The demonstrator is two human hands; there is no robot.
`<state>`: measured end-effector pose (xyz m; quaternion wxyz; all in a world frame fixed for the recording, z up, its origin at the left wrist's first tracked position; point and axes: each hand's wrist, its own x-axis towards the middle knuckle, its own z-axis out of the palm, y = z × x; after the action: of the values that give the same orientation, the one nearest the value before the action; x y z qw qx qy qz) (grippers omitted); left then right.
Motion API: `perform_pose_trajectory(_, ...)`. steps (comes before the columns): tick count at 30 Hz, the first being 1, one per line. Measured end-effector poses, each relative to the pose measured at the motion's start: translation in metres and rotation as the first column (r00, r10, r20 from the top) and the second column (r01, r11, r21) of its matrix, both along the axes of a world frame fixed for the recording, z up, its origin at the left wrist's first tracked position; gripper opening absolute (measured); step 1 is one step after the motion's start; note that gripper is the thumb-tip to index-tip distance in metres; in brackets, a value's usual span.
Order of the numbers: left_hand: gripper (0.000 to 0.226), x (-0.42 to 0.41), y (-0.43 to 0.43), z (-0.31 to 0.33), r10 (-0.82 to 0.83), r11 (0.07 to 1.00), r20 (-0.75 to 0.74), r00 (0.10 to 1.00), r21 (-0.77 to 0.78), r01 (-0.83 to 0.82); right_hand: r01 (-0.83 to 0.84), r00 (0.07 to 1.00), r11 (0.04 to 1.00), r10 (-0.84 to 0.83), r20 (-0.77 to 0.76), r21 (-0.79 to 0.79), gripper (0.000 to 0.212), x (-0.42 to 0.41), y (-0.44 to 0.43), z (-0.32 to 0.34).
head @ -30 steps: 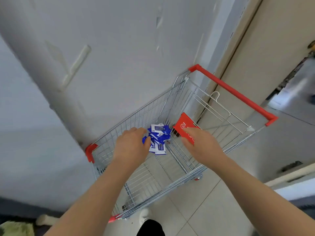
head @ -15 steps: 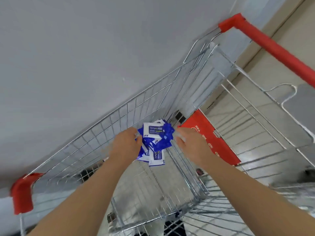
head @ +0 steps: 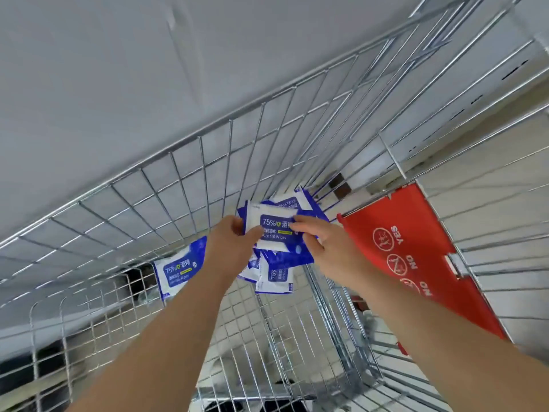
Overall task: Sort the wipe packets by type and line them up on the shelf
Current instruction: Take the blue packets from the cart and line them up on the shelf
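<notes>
Both hands pinch one wipe packet (head: 274, 230) — left hand (head: 234, 245), right hand (head: 323, 242) — seemingly lifting it off the cart (head: 208, 173) heap for sorting.

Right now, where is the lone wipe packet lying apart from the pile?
Head view, left of centre: the lone packet lies inside the cart, just left of the left hand.

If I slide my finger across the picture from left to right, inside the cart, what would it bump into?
Lone packet lying by itself → left hand → packet held up by both hands → right hand → red flap with the YES and NO signs.
</notes>
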<state>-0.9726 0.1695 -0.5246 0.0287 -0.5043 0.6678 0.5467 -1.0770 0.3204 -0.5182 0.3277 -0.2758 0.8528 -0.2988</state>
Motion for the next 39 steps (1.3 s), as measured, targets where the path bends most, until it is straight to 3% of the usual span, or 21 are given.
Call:
perform_pose_trajectory(2,0.008,0.011,0.004,-0.001,0.064,0.995,-0.009,0.998,0.076,-0.063,0.106,0.993,0.993,-0.104,0.048,-0.043,0.037,-0.010,0.003,0.001)
perform_pose_trajectory(7,0.018,0.015,0.008,-0.005,0.216,0.967,-0.054,0.975,0.150,-0.206,0.166,0.968,0.985,-0.154,0.197,-0.044,0.038,-0.023,-0.006,-0.004)
perform_pose_trajectory(12,0.029,0.004,0.012,-0.004,0.254,0.962,-0.104,0.962,0.127,-0.241,0.174,0.961,0.982,-0.154,0.231,-0.070,0.040,-0.015,-0.012,-0.012)
perform_pose_trajectory(16,0.042,0.022,0.008,-0.005,0.400,0.900,-0.140,0.906,0.248,-0.359,0.223,0.961,0.970,-0.202,0.190,-0.098,0.038,-0.013,-0.010,-0.013)
perform_pose_trajectory(20,0.015,0.056,-0.002,-0.001,0.344,0.917,-0.143,0.928,0.266,-0.298,0.281,0.947,0.959,-0.274,0.166,-0.021,0.028,-0.012,-0.011,-0.018)
perform_pose_trajectory(22,0.012,0.071,-0.006,0.001,0.367,0.904,-0.166,0.915,0.297,-0.308,0.258,0.959,0.966,-0.255,0.122,-0.007,0.026,-0.009,-0.016,-0.017)
perform_pose_trajectory(25,0.011,0.084,-0.010,-0.004,0.408,0.882,-0.185,0.894,0.333,-0.334,0.216,0.976,0.975,-0.216,-0.005,0.059,0.047,-0.013,-0.028,-0.028)
perform_pose_trajectory(28,0.013,0.089,-0.013,-0.010,0.395,0.893,-0.192,0.898,0.310,-0.327,0.215,0.976,0.970,-0.215,-0.010,0.113,0.080,-0.014,-0.039,-0.033)
perform_pose_trajectory(30,0.014,0.089,-0.011,-0.010,0.402,0.890,-0.193,0.895,0.311,-0.333,0.248,0.968,0.962,-0.251,0.016,0.118,0.085,-0.015,-0.042,-0.031)
perform_pose_trajectory(35,0.014,0.084,-0.008,-0.007,0.447,0.873,-0.212,0.869,0.313,-0.373,0.498,0.860,0.865,-0.484,0.160,-0.060,0.039,-0.011,-0.028,-0.024)
perform_pose_trajectory(39,0.015,0.084,-0.008,-0.004,0.456,0.870,-0.214,0.864,0.311,-0.382,0.650,0.741,0.755,-0.607,0.286,-0.081,0.028,0.013,-0.006,-0.021)
